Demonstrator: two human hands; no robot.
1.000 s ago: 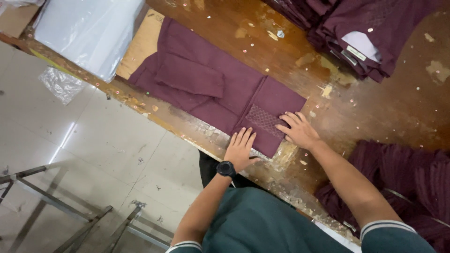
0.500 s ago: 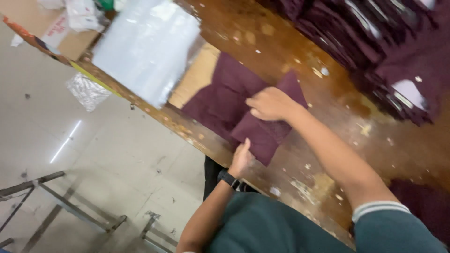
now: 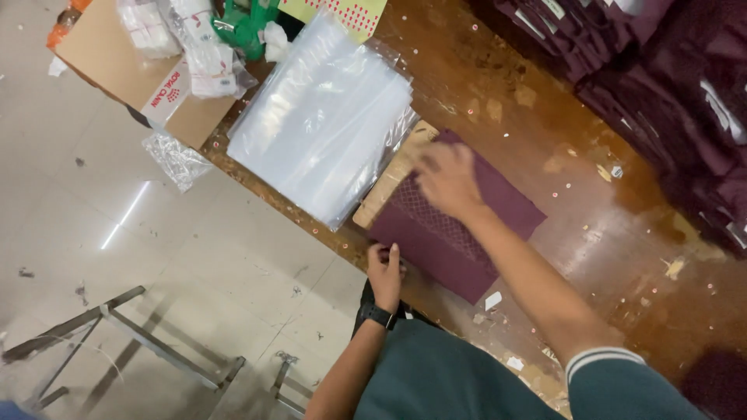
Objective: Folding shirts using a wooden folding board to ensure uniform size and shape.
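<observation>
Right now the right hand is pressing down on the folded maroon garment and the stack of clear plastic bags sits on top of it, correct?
Not quite. The head view shows the right hand on the folded maroon garment, but the stack of clear plastic bags lies beside it on the table.

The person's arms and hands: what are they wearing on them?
Both forearms are bare. The left hand has a black wristwatch with a dark band on its wrist. The right hand wears nothing visible; its arm comes out of a short dark green sleeve whose cuff is edged with pale stripes.
</observation>
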